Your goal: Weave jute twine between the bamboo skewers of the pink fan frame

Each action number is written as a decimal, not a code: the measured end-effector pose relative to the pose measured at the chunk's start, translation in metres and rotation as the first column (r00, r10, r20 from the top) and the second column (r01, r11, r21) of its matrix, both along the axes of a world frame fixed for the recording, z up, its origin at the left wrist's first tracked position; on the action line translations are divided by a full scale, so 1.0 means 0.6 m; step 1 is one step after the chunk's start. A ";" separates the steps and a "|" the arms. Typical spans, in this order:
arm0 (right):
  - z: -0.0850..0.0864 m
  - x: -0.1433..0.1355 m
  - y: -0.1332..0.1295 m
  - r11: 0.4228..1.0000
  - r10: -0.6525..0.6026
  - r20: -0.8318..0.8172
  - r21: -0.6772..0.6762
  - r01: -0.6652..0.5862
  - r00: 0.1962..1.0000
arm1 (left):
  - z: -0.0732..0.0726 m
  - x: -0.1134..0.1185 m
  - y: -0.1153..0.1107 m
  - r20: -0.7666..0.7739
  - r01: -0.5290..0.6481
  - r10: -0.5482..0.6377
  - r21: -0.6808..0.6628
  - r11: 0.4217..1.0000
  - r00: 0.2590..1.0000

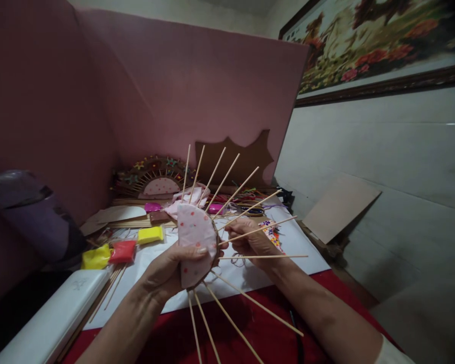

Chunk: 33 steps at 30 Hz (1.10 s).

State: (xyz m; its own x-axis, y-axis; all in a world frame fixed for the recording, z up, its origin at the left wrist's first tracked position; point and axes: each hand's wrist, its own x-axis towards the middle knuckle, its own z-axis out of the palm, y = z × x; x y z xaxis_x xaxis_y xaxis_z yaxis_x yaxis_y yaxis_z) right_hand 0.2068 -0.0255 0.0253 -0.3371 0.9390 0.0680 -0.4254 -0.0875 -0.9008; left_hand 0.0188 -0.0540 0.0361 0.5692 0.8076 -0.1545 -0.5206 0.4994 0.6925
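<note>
My left hand is closed on a half-round piece covered in pale pink cloth with red dots, the thumb pressed flat on its face. Several thin wooden sticks fan outward from its curved edge, which has a brown rim. Among these sticks, beside the curved edge, is my right hand with its fingers pinched together. A thin brown cord hangs just below those fingers. Whether the fingertips grip this cord cannot be made out.
A finished-looking fan piece with coloured flowers leans at the back left. Yellow and red packets lie left on white paper. A white case is at front left, a purple bottle behind it. Cut cardboard stands behind.
</note>
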 end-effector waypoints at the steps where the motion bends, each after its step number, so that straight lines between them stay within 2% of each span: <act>1: -0.001 0.000 0.000 1.000 0.006 -0.006 -0.005 -0.006 1.000 | 0.000 0.000 0.000 -0.001 0.004 -0.004 0.004 1.000 1.000; 8: 0.006 0.007 -0.001 1.000 -0.008 -0.031 -0.007 0.008 1.000 | 0.004 -0.001 0.002 -0.024 -0.060 0.060 -0.016 0.998 0.998; 15: 0.009 0.010 -0.003 0.999 -0.023 -0.068 0.043 0.026 0.997 | 0.007 -0.007 0.006 -0.012 -0.005 0.004 -0.080 0.997 1.000; 24: 0.007 0.010 -0.002 0.998 -0.054 -0.075 0.039 0.057 0.996 | 0.013 -0.002 0.003 -0.005 -0.039 0.039 -0.126 0.991 0.999; 33: 0.014 0.011 -0.008 0.998 -0.027 -0.057 0.050 0.029 0.998 | 0.009 -0.003 0.004 -0.032 -0.028 0.025 -0.091 0.995 0.999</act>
State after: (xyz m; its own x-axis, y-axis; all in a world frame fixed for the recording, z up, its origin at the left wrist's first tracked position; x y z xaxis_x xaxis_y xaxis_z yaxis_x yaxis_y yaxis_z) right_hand 0.2136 -0.0302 0.0336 -0.3049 0.9429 0.1337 -0.4775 -0.0299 -0.8781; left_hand 0.0169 -0.0519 0.0415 0.5417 0.8039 -0.2456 -0.5138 0.5479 0.6602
